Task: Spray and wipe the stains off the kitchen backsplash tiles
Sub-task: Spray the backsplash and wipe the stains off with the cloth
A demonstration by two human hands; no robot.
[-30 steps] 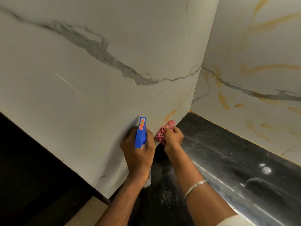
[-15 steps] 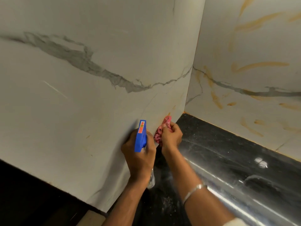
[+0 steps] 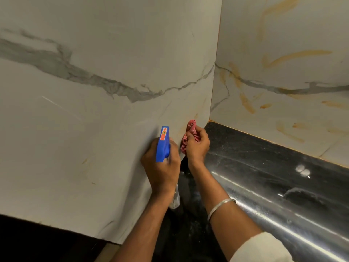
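Note:
My left hand (image 3: 162,167) grips a spray bottle with a blue trigger head (image 3: 163,144), its nozzle close to the left marble backsplash tile (image 3: 94,129). The clear bottle body (image 3: 174,199) shows below my wrist. My right hand (image 3: 198,146) is closed on a bunched pink cloth (image 3: 189,129) and presses it against the left tile near the corner, low down. A faint orange stain (image 3: 196,116) sits just above the cloth. The right backsplash tile (image 3: 283,82) carries several orange streaks (image 3: 294,56).
A glossy black countertop (image 3: 264,176) runs along the base of the right tile, with a bright reflection band. The two tiles meet at a vertical corner (image 3: 215,72). A dark area lies below the left tile's lower edge (image 3: 37,233).
My right hand has shifted the pink cloth slightly up the left tile toward the corner. My left hand with the spray bottle has stayed in about the same place. The camera view has drifted.

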